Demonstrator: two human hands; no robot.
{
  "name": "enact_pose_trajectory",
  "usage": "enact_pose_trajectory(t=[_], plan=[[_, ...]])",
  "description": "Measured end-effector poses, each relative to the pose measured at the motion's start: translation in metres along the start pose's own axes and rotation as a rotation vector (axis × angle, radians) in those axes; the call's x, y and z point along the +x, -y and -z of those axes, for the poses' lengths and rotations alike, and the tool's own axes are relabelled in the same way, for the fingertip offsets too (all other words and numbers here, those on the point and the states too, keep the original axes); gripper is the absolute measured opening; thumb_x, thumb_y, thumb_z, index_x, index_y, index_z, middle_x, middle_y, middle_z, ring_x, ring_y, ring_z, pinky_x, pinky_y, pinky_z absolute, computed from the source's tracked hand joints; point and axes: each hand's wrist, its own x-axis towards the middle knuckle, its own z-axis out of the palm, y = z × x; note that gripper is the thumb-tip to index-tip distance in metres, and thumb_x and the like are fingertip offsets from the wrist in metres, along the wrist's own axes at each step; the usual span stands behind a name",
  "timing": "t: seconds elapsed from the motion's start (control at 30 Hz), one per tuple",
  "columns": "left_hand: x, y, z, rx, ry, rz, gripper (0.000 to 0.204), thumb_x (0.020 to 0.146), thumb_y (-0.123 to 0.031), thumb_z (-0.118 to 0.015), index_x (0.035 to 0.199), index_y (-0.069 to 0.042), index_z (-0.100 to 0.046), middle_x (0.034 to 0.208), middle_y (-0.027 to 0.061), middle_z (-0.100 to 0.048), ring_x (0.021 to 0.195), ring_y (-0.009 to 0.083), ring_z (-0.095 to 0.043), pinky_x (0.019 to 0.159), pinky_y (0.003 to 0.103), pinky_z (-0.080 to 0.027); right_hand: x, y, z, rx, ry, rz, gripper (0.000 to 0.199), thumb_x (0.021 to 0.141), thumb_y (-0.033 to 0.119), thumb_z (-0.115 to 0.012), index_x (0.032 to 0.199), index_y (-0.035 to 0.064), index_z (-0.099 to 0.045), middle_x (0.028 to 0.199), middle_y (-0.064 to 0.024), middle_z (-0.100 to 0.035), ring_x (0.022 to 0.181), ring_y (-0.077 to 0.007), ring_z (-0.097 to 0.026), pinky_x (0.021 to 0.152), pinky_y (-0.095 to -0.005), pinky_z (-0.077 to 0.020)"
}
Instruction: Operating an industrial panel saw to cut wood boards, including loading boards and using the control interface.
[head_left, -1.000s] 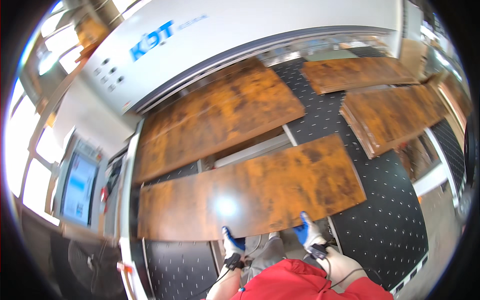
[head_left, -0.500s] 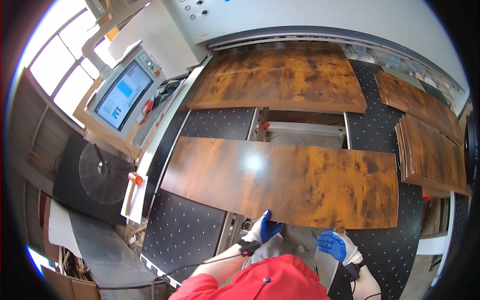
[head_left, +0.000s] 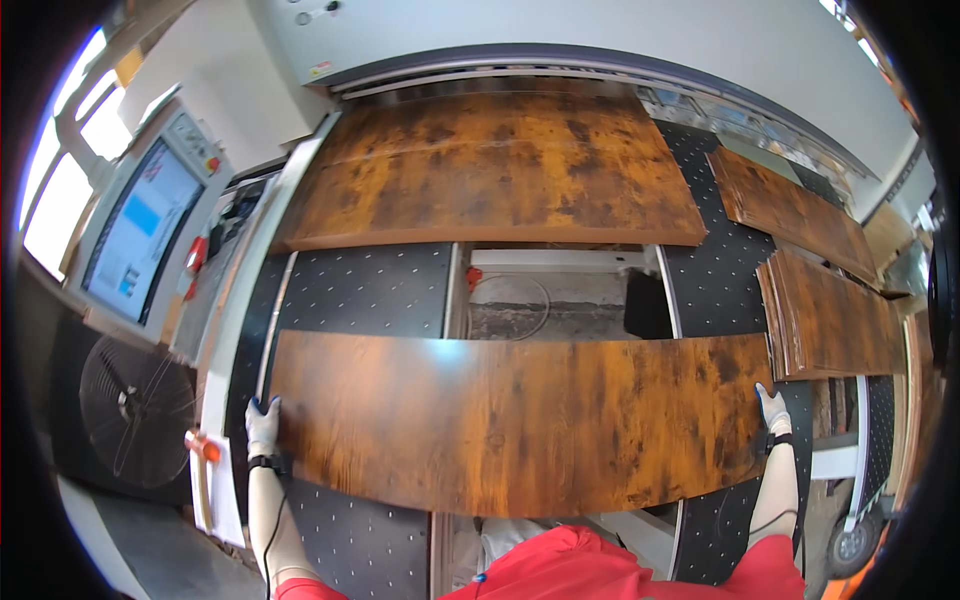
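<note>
— Brown, rust-mottled wood grain fills most of the view. What is the long panel [head_left: 520, 425] nearest the person doing?

— It lies flat across the black dotted tabletop [head_left: 365, 290], spanning the open gap in the middle where a pale recess shows. The person grips it at both short ends, arms spread wide.

— How do the hands sit on it?

— The left hand [head_left: 263, 425], in a white glove with a dark wrist strap, is closed over the panel's left edge. The right hand [head_left: 772, 408], gloved the same way, is closed over the right edge. Both are holding the panel, fingers curled around the ends; how far they reach underneath cannot be told.

— Anything else of the same wood?

— Yes. A larger board [head_left: 495, 170] lies further back, against the grey machine housing [head_left: 420, 40], well apart from the held panel. To the right, a stack of narrower boards [head_left: 830, 315] sits just beside the held panel's right end, and one more board [head_left: 790, 205] lies behind that stack.

— And on the left side?

— A control screen [head_left: 135, 235] in a grey frame, showing a lit blue display, stands at an angle beside the tabletop. Red knobs are near it, and a round fan grille [head_left: 135, 410] sits lower down, close to the left hand but not touching it.

— What shows at the bottom?

— The person's red top [head_left: 570, 570], below the panel's near edge.
</note>
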Motion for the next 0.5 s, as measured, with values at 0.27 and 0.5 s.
enact_pose_trajectory(t=[0.27, 0.5], plan=[[0.073, 0.012, 0.012, 0.084, 0.529, 0.239, 0.071, 0.09, -0.065, -0.063, 0.106, 0.004, -0.071, 0.09, 0.0072, -0.069, 0.083, 0.0207, -0.058, 0.078, 0.036, -0.046, 0.006, -0.005, 0.017, 0.08, 0.205, -0.227, 0.112, 0.08, 0.085, -0.05, 0.137, -0.0114, -0.052, 0.143, -0.0318, -0.051, 0.141, -0.0414, -0.042, 0.116, -0.0415, -0.0326], [0.061, -0.003, -0.002, -0.306, 0.568, 0.584, 0.083, 0.087, -0.069, -0.063, 0.131, 0.001, -0.062, 0.123, 0.0121, -0.066, 0.109, 0.0271, -0.06, 0.099, 0.037, -0.043, -0.02, 0.032, 0.032, -0.064, 0.239, -0.28, 0.121, 0.078, 0.089, -0.046, 0.146, -0.0117, -0.041, 0.151, -0.0322, -0.041, 0.145, -0.0413, -0.036, 0.12, -0.0417, -0.0275]])
